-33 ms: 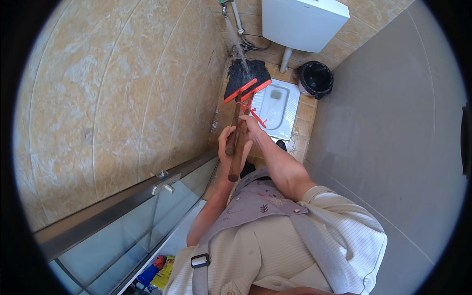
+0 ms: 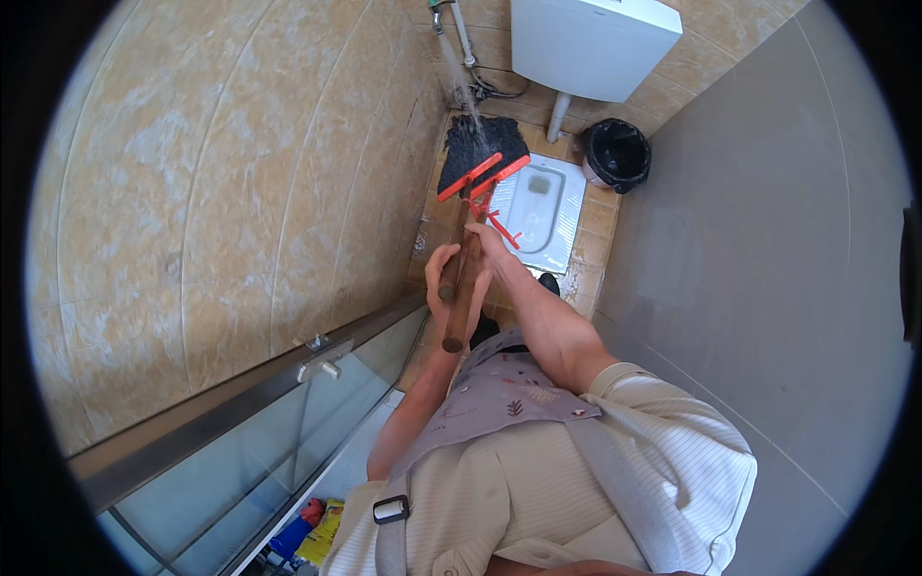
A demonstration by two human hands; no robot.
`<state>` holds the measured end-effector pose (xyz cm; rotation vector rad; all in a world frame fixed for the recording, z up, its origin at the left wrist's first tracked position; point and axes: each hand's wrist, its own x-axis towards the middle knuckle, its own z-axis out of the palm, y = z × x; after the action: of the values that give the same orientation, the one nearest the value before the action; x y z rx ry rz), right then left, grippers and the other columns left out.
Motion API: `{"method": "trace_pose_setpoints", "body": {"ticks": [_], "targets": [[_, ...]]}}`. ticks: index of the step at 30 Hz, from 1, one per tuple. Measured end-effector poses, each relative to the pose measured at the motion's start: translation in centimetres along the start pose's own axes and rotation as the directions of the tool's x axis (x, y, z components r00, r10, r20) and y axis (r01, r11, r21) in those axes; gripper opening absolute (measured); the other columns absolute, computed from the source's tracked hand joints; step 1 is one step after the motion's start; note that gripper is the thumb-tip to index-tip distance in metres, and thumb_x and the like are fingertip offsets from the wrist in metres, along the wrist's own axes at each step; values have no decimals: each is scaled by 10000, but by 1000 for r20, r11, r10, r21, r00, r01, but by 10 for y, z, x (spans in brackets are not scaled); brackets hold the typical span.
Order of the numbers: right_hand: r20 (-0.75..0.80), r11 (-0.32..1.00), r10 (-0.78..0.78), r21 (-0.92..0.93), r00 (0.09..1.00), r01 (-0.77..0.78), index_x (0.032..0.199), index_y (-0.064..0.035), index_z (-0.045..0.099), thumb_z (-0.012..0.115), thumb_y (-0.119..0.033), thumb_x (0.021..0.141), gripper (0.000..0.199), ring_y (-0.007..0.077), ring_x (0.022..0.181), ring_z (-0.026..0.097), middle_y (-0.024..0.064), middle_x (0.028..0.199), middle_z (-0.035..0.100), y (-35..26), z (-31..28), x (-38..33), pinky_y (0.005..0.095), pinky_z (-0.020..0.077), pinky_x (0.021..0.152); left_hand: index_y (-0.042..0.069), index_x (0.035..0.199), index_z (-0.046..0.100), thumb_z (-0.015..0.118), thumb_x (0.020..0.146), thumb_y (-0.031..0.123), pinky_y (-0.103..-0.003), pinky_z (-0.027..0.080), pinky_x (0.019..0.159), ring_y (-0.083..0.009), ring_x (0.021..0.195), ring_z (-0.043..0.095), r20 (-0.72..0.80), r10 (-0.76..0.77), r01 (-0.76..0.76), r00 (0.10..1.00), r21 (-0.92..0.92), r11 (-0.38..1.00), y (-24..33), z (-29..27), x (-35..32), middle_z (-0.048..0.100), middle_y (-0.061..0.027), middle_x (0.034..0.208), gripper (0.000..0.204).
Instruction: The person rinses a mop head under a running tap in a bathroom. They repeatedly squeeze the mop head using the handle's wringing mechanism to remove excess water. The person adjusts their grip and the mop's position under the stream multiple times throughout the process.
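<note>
Wooden mop handle (image 2: 460,288) runs from near the chest out toward the far floor, tilted slightly left at its far end. Left hand (image 2: 446,278) is clenched around the handle low on the shaft; right hand (image 2: 487,248) grasps the same handle just beyond it, the two hands nearly touching. Red frame (image 2: 483,176) joins the handle to a dark mop head (image 2: 482,142), which lies on the floor tiles at far centre. Water stream (image 2: 459,82) falls from a tap (image 2: 440,8) on the far wall and lands on the mop head.

Right of the mop head: white squat pan (image 2: 544,213) set in the floor, touching or just beside the frame's red lever. Black bin (image 2: 616,154) stands further right, near the grey partition (image 2: 768,269). White cistern (image 2: 591,43) hangs on the far wall above the pan. Left: beige tiled wall (image 2: 221,192). Near left: glass door (image 2: 250,451) with metal rail.
</note>
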<state>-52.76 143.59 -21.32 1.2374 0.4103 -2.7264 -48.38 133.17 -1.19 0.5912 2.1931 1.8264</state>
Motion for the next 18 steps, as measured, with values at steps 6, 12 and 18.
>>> {"method": "trace_pose_setpoints", "body": {"ticks": [6,12,18], "targets": [[174,927,-35,374,984,-34,1013,-6,630,543,-248,959,263,310,912,660,161,956,684,-13,34,16,452,540,869,42,1065,486,670,899,-64,-363,416,1062,-214,1159,554,-52,146,-149,988,-52,987,-13,12,51,586,-114,1137,270],[166,829,-109,559,980,-2,1035,-5,601,577,-204,944,220,312,940,649,161,996,667,-35,46,17,453,536,886,46,1007,493,656,869,-101,-359,414,1032,-185,996,554,179,178,-166,968,-80,983,28,13,90,566,-81,991,259],[148,707,-184,707,972,27,1033,-55,586,613,-217,939,188,311,905,645,149,960,655,-45,26,16,457,540,865,66,933,531,685,821,-96,-411,410,1059,-211,944,566,516,163,-170,841,-34,985,94,17,94,557,-64,921,250]]}}
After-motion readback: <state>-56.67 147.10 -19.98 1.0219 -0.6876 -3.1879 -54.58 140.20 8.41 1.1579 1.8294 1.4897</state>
